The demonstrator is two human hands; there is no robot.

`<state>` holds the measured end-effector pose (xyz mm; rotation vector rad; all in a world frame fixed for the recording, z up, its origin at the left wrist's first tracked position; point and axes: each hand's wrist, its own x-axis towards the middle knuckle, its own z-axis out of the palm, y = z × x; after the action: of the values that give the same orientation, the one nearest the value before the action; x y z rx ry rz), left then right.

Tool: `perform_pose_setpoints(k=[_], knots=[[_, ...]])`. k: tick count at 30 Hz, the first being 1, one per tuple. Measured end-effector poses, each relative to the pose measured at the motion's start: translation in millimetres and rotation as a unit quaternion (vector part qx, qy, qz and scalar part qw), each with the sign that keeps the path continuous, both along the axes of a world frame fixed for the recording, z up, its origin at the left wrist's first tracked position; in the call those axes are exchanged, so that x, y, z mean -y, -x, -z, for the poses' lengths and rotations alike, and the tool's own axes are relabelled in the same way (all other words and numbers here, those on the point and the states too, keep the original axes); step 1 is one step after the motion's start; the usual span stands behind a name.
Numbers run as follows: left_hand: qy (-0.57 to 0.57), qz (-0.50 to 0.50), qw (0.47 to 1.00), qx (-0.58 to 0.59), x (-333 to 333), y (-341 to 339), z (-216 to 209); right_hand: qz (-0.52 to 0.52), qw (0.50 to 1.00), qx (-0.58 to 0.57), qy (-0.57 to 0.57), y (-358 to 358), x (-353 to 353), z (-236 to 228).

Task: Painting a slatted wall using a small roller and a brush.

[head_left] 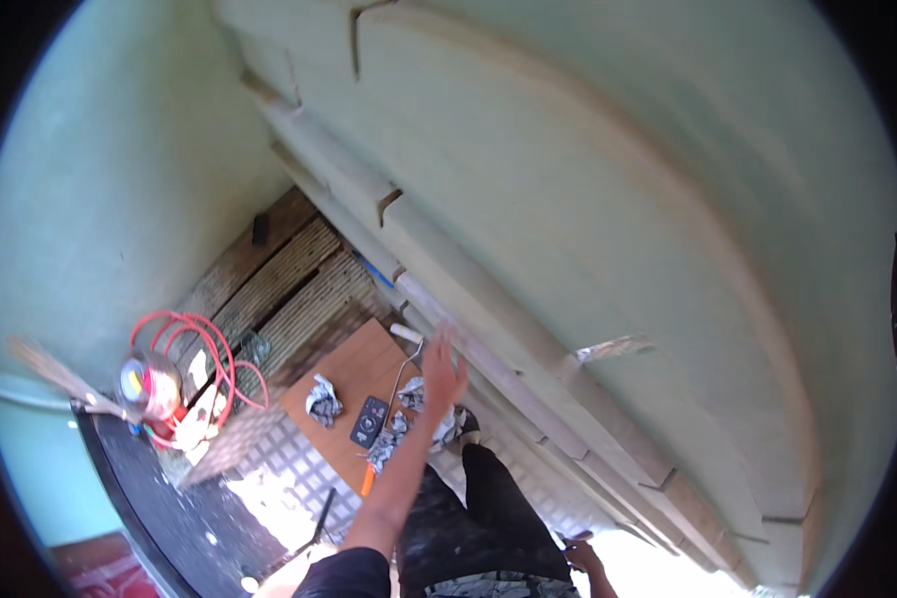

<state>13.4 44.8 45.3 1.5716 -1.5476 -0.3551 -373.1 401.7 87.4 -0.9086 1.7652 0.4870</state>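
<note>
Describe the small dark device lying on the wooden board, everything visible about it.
The dark device is a small, flat, roughly rectangular black thing, apparently plastic, with a round ring-like feature on its face. It lies flat on the brown wooden board, between crumpled paper and more crumpled paper under the raised left hand. Nothing grips it; finer details are too small to tell.

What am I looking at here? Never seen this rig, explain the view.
No machine: a person wears a fisheye camera on the head, looking down at their own body, so straight edges bend. The left hand is raised with fingers spread, holding nothing, in front of a pale green stepped wall. The right hand sits low by the hip; whether it holds anything is unclear. Below, a brown board carries crumpled paper and a dark remote-like device. Further left lie a red hose coil and a broom.
</note>
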Motion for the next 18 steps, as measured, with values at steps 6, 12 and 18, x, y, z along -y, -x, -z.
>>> perform_pose_setpoints(k=[6, 12, 18], knots=[[-0.041, 0.075, 0.961, 0.264, 38, -87, 21, -0.246, 0.968, -0.038, -0.022, 37, 12, 29], [-0.113, -0.036, 0.969, 0.218, 61, -120, 26, -0.206, 0.976, -0.068, 0.019, 91, 12, 57], [0.015, 0.055, 0.992, 0.115, 72, -78, 14, -0.25, 0.963, -0.084, -0.061, 84, 29, 64]])
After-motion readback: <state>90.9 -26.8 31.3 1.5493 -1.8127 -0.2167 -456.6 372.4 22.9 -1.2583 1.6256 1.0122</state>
